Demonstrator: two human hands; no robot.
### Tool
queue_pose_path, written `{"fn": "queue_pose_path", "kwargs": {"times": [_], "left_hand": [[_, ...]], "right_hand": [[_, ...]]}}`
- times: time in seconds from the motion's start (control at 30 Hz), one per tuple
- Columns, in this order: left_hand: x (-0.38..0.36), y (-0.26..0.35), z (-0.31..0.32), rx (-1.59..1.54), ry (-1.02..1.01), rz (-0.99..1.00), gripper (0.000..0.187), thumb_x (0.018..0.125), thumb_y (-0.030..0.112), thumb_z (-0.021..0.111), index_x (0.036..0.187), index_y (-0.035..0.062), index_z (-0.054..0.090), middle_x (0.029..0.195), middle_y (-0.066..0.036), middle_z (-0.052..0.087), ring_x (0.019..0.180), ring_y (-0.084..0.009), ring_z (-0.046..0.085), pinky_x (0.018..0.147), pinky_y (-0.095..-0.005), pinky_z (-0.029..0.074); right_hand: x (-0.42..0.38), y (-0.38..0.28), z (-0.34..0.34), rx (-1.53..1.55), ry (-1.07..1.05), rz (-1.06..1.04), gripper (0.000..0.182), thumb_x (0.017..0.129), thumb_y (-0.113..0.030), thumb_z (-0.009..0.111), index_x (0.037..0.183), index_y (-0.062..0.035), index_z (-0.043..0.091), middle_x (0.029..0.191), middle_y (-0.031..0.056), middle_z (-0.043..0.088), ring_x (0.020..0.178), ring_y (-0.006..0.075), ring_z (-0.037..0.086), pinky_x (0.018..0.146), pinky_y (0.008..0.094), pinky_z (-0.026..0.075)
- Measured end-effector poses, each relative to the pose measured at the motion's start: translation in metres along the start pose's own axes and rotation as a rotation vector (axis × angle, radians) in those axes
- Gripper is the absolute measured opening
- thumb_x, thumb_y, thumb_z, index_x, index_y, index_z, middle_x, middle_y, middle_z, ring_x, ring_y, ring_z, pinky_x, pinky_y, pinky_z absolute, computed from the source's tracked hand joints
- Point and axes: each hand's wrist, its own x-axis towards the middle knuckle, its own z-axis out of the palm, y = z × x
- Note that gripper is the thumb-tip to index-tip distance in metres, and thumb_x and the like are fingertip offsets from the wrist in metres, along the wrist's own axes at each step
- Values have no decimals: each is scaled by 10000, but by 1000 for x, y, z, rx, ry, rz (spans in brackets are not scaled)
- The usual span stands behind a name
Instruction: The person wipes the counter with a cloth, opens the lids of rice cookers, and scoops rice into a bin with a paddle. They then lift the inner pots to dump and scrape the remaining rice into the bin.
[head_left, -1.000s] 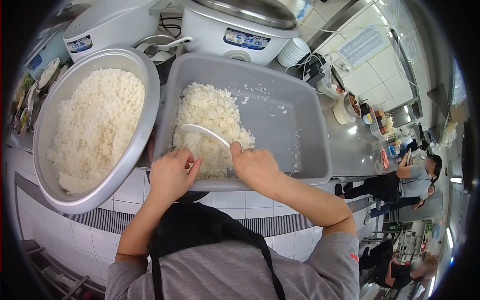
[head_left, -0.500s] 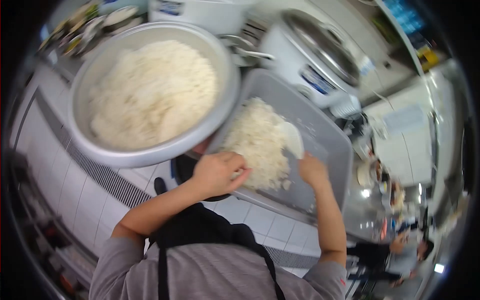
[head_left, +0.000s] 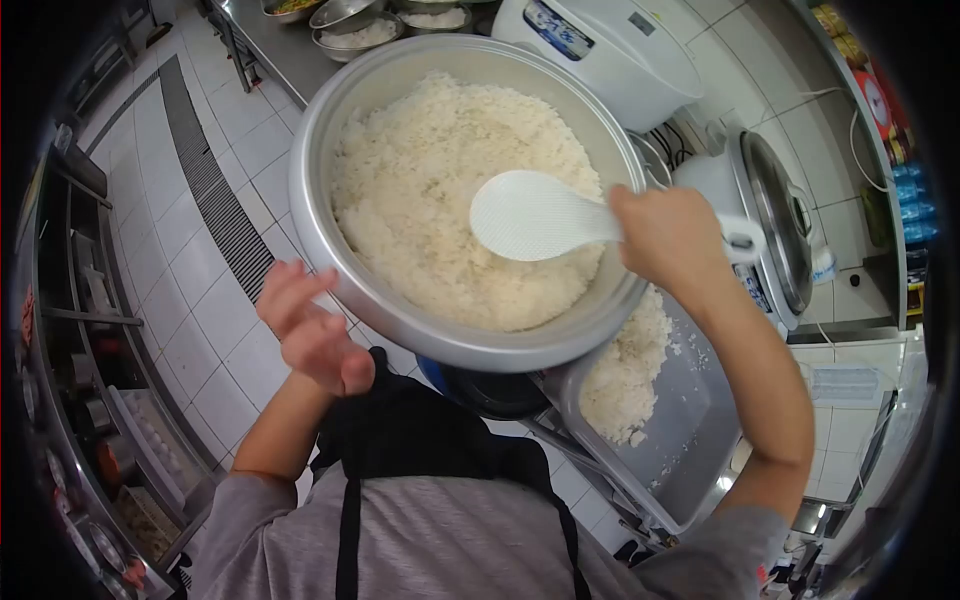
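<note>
A white rice paddle [head_left: 535, 215] is gripped in my right hand [head_left: 672, 238], its blade flat over the cooked rice [head_left: 430, 150] in a large round metal pot [head_left: 440, 335]. The paddle's looped handle end pokes out past my fist. Off the pot's left rim, my left hand [head_left: 315, 325] hangs in the air with fingers apart, holding nothing. To the right, a grey plastic tub [head_left: 690, 440] carries a heap of loose rice [head_left: 625, 385], partly hidden beneath the pot's edge.
White rice cookers stand behind, one [head_left: 600, 50] at the back and another with a glass lid [head_left: 775, 220] at right. Metal bowls [head_left: 355, 35] of food sit on the counter. A floor drain grate [head_left: 200, 170] and a shelf rack [head_left: 110, 400] lie to the left.
My right hand has lifted the paddle out of the tub and over the pot. My left hand has moved from the tub's rice to the pot's left side. The view has turned left.
</note>
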Motion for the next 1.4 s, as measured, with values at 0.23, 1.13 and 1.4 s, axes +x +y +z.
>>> {"fn": "queue_pose_path", "kwargs": {"times": [0.23, 1.13, 1.4], "left_hand": [[6, -14, 16, 100, -73, -430, 501, 864, 511, 236, 954, 101, 510, 1114, -198, 489, 1202, -354, 263, 1020, -471, 59], [26, -14, 6, 81, -417, -561, 456, 861, 439, 295, 1036, 122, 572, 1173, -129, 483, 1189, -368, 293, 1016, -476, 77], [22, -16, 7, 69, -331, -532, 448, 855, 423, 314, 1053, 88, 536, 1171, -172, 474, 1194, -382, 283, 1018, -459, 82]], "right_hand": [[109, -39, 7, -73, -226, -371, 40, 638, -60, 558, 675, -47, 565, 590, 96, 592, 570, 258, 597, 534, 345, 469], [70, -115, 58, 567, -511, -80, 235, 605, -63, 600, 812, -6, 505, 660, 163, 584, 662, 331, 584, 574, 407, 451], [55, -111, 49, 587, -446, -79, 213, 618, -52, 565, 816, 4, 508, 648, 169, 575, 645, 326, 580, 556, 415, 442]]}}
